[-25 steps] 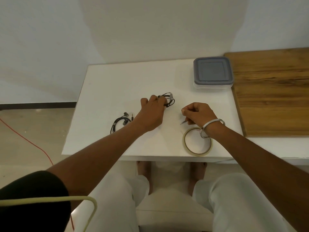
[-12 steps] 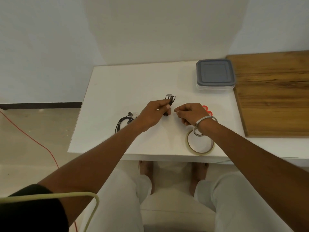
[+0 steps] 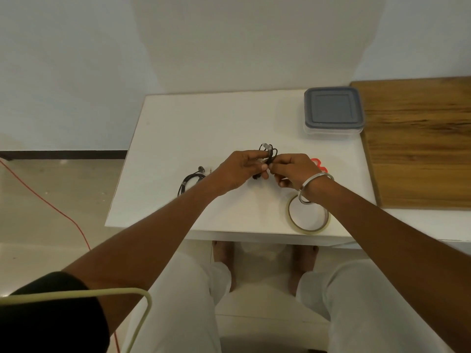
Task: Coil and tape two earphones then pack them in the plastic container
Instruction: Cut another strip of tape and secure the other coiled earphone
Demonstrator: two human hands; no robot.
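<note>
Fingers [image 3: 260,159] of both hands meet over the middle of the white worktop [image 3: 193,128], curled round a small black earphone bundle [image 3: 270,152] held just above the surface. The left hand [image 3: 238,171] grips the coil from the left; the right hand [image 3: 293,169], with a metal bangle [image 3: 314,188] at the wrist, pinches it from the right, thumb and forefinger pressed at the cable. Nearest the front edge, under the right wrist, lies a roll of clear tape [image 3: 307,225]. Left of the hands, the second earphone [image 3: 190,179] lies loose on the worktop. A red object [image 3: 319,164] peeks out beyond the right hand. Farther back stands the plastic container [image 3: 332,110], its grey lid on, beside a wooden board [image 3: 418,143].
</note>
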